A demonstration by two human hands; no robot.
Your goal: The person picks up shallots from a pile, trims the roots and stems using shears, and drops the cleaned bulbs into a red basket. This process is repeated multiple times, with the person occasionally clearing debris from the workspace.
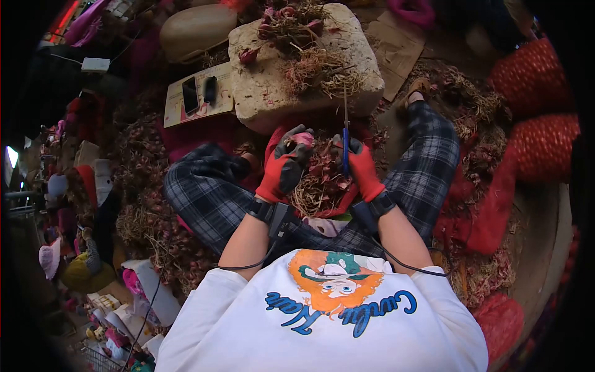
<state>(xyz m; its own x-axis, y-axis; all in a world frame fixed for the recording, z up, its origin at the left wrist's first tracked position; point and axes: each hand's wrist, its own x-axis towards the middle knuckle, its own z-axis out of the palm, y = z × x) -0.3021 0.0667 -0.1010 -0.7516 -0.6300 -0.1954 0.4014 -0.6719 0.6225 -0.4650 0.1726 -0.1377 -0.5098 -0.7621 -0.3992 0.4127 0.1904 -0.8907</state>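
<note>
My left hand (pixel 288 162), in a red and grey work glove, is closed around a pinkish-red onion (pixel 302 139). My right hand (pixel 359 162), in a matching glove, grips blue-handled scissors (pixel 346 149) whose thin blades point away from me toward a stone block. Both hands are above my lap, a short way apart, with the scissors clear of the onion. Between and below them lies a heap of small red onions with dry stalks (pixel 322 167).
The pale stone block (pixel 266 93) in front bears onions and dry stalk trimmings (pixel 319 68). Left of it, a phone (pixel 190 94) and a dark object lie on a board (pixel 176 111). Onions (pixel 145 180) cover the left floor. Filled red mesh sacks (pixel 536 149) stand at right.
</note>
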